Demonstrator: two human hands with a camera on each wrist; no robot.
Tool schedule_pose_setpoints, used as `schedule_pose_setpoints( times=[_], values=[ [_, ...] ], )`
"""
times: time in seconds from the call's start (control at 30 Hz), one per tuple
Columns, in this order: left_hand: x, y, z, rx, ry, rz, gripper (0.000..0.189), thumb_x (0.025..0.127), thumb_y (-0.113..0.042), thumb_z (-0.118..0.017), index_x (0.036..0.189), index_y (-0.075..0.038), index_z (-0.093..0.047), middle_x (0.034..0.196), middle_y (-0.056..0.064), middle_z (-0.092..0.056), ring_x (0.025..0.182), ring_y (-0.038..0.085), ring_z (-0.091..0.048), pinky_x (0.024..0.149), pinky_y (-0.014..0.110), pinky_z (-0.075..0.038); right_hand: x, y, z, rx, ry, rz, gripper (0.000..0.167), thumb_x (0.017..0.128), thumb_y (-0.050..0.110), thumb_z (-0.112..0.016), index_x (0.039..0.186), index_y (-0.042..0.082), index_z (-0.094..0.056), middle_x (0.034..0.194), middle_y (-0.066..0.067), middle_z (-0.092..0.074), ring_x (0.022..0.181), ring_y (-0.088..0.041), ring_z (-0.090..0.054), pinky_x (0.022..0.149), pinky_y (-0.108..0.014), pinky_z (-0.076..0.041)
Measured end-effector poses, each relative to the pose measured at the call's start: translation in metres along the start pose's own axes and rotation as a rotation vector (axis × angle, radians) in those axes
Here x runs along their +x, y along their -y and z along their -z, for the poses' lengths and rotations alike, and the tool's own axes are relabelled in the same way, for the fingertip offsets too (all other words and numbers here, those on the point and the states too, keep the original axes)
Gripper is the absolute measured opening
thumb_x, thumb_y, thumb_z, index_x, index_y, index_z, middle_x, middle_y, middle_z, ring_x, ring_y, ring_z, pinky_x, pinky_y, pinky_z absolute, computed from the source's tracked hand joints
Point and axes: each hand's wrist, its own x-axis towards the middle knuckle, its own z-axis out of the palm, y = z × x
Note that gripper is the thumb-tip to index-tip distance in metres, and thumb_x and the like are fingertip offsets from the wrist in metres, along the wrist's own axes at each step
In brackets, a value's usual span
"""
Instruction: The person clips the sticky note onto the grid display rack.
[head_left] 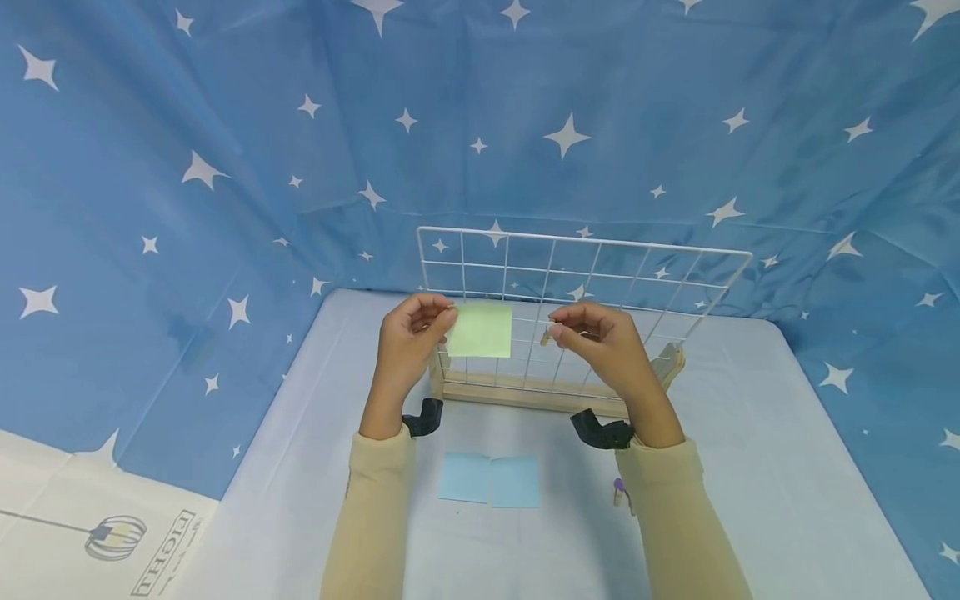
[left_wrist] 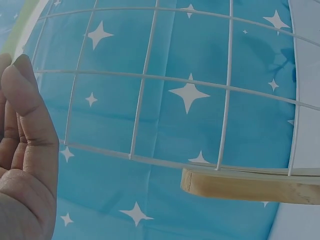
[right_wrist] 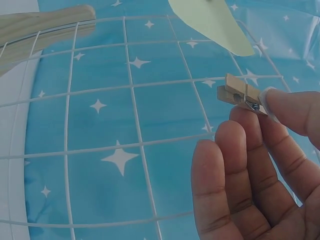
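My left hand (head_left: 408, 337) pinches a square light-green paper (head_left: 482, 331) by its left edge, thumb toward me. The paper is upright in front of the left part of a white wire grid (head_left: 585, 240). In the left wrist view, only a sliver of the paper shows past the fingertips. Further right, my right hand (head_left: 609, 346) holds a small wooden clothespin (right_wrist: 239, 94) between thumb and index finger, its tip pointing toward the paper. The other fingers are loosely bent below it. The clothespin is apart from the paper.
The grid leans back on a wooden base (head_left: 525, 398). Two light-blue papers (head_left: 465, 477) lie side by side on the white table. Near the right sleeve lie a clothespin and a small purple item (head_left: 618, 483). Behind hangs a blue star-patterned cloth (head_left: 480, 100).
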Motion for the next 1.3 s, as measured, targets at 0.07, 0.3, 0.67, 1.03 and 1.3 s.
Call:
schedule_pose_setpoints(
  times=[0.07,0.3,0.67,1.03,1.3],
  values=[
    [0.001,-0.001,0.000,-0.004,0.000,0.000,0.016,0.103,-0.007,-0.074,0.112,0.006,-0.072,0.102,0.010,-0.074,0.087,0.011,-0.066,0.071,0.023,-0.058,0.001,0.002,0.000,-0.009,-0.001,-0.002,0.016,0.103,0.000,-0.070,0.116,-0.010,-0.073,0.101,-0.017,-0.077,0.089,-0.008,-0.071,0.084,-0.020,-0.060],
    [0.004,-0.003,0.000,-0.001,0.005,0.003,0.017,0.104,-0.008,-0.074,0.115,0.005,-0.072,0.104,0.010,-0.073,0.088,0.013,-0.066,0.072,0.023,-0.058,0.005,0.008,0.001,-0.015,0.002,0.020,0.017,0.103,-0.001,-0.070,0.116,-0.010,-0.073,0.101,-0.012,-0.076,0.089,-0.011,-0.072,0.085,-0.019,-0.060],
    [0.011,-0.008,-0.001,-0.008,-0.010,0.001,0.017,0.103,-0.008,-0.075,0.115,0.004,-0.072,0.104,0.008,-0.074,0.090,0.012,-0.067,0.074,0.025,-0.059,0.011,0.013,-0.002,0.007,0.018,0.062,0.018,0.102,-0.002,-0.070,0.116,-0.012,-0.073,0.102,-0.009,-0.076,0.090,-0.011,-0.072,0.084,-0.021,-0.061],
    [0.017,-0.007,-0.002,-0.031,-0.011,-0.011,0.017,0.103,-0.007,-0.074,0.114,0.006,-0.072,0.102,0.008,-0.073,0.090,0.012,-0.068,0.073,0.025,-0.060,0.016,0.020,-0.007,-0.004,0.022,0.064,0.016,0.102,-0.002,-0.070,0.115,-0.011,-0.074,0.104,-0.019,-0.075,0.091,-0.008,-0.072,0.084,-0.021,-0.061],
    [0.021,-0.007,-0.002,-0.019,-0.006,-0.019,0.019,0.104,-0.010,-0.075,0.117,0.004,-0.073,0.103,0.008,-0.073,0.091,0.014,-0.068,0.074,0.027,-0.060,0.021,0.025,-0.010,-0.023,0.021,0.066,0.015,0.102,-0.001,-0.072,0.114,-0.009,-0.074,0.105,-0.020,-0.076,0.090,-0.010,-0.072,0.083,-0.021,-0.061]
  ],
)
